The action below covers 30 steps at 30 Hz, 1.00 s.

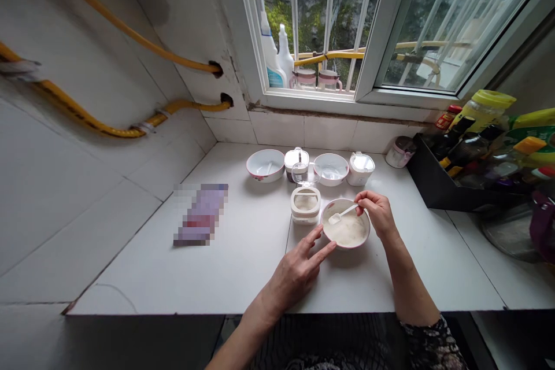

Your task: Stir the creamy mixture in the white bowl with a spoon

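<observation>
A small white spoon [340, 215] is pinched by its handle in my right hand [376, 212]. Its scoop end is over the pale, flour-like contents of a bowl [367, 233] with a pinkish rim. Against the bowl's near left side rest the fingers of my left hand [301, 266], stretched out and apart. Just left of the bowl stands a small square container [305, 217] with pale stuff visible inside. Behind it are a white lidded jar [296, 157] and a clear glass cup [303, 173].
Two more bowls, a left one [265, 165] and a right one [331, 169], stand at the back beside a white lidded container [362, 169]. A black box of bottles [453, 193] sits at right. A blurred-out purple packet [202, 214] lies at left, below yellow pipes [125, 130].
</observation>
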Each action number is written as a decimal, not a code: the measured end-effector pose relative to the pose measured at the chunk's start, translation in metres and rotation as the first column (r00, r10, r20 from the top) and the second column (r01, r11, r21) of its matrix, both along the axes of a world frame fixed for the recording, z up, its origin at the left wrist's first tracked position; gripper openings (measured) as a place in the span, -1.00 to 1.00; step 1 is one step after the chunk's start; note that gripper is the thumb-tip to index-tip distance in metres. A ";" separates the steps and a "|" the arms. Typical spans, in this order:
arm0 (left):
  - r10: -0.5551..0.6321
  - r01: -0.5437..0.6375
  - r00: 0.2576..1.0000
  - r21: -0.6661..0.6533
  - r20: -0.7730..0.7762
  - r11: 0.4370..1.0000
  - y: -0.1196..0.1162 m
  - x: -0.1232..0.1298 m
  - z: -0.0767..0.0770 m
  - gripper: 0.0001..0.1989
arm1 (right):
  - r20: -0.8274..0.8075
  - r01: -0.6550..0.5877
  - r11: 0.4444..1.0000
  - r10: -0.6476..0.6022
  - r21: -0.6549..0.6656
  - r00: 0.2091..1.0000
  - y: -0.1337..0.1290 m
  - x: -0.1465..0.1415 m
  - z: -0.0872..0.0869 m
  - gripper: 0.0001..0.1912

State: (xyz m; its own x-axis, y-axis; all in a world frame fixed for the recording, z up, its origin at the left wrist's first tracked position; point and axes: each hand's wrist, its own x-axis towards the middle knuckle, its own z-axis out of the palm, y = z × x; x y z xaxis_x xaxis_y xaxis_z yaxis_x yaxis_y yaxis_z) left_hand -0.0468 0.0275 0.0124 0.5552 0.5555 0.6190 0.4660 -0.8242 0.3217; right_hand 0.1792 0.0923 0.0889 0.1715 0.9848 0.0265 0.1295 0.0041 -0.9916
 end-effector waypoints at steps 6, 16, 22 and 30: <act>-0.008 0.008 1.000 -0.014 -0.011 1.000 0.000 -0.001 0.000 -0.30 | -0.086 0.010 1.000 -0.008 0.025 0.996 0.002 -0.002 0.003 -0.90; 0.009 -0.009 1.000 0.019 0.001 1.000 0.001 0.001 -0.001 -0.28 | 0.318 -0.135 0.903 -0.002 0.407 0.948 -0.001 -0.049 -0.002 -0.89; 0.003 -0.003 1.000 0.010 0.014 1.000 0.001 0.001 -0.002 -0.38 | 0.699 -0.458 0.715 -0.060 0.528 0.713 -0.006 -0.049 -0.004 -0.79; -0.007 0.007 1.000 0.009 0.000 1.000 0.001 0.000 -0.001 -0.32 | 0.108 -0.019 0.954 -0.014 0.298 0.994 -0.002 -0.027 0.002 -0.88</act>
